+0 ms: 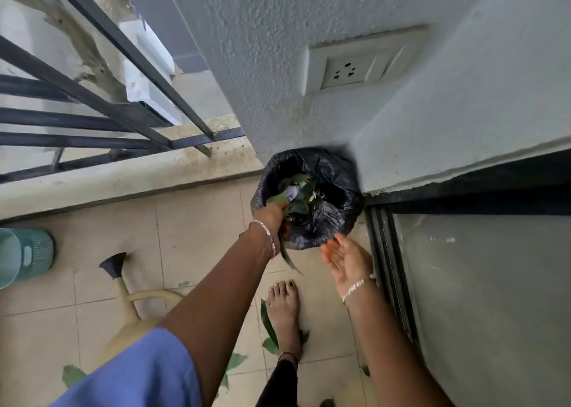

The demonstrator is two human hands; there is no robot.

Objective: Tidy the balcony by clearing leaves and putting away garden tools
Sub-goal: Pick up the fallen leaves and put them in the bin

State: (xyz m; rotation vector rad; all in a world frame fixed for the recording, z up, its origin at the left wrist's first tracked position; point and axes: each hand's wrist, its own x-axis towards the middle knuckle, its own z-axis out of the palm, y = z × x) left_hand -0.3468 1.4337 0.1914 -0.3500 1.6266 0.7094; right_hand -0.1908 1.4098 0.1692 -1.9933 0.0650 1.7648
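Observation:
A bin lined with a black bag (pixel 335 218) stands in the corner under the wall, holding green leaves and scraps. My left hand (pixel 272 221) reaches over the bin's near rim and grips a bunch of green leaves (pixel 285 253), one leaf hanging down below the wrist. My right hand (pixel 344 261) hovers just right of the bin, palm up, fingers straight, holding nothing. More leaves (pixel 268 321) lie on the tiles beside my bare foot. A beige watering can (pixel 125 298) with a dark spout head stands on the floor at the left.
A teal mesh basket (pixel 27 255) lies at the left edge. Black railing (pixel 92 97) and a low concrete kerb bound the balcony at the far side. A sliding door track (pixel 389 267) runs along the right. A wall socket (pixel 352 66) sits above the bin.

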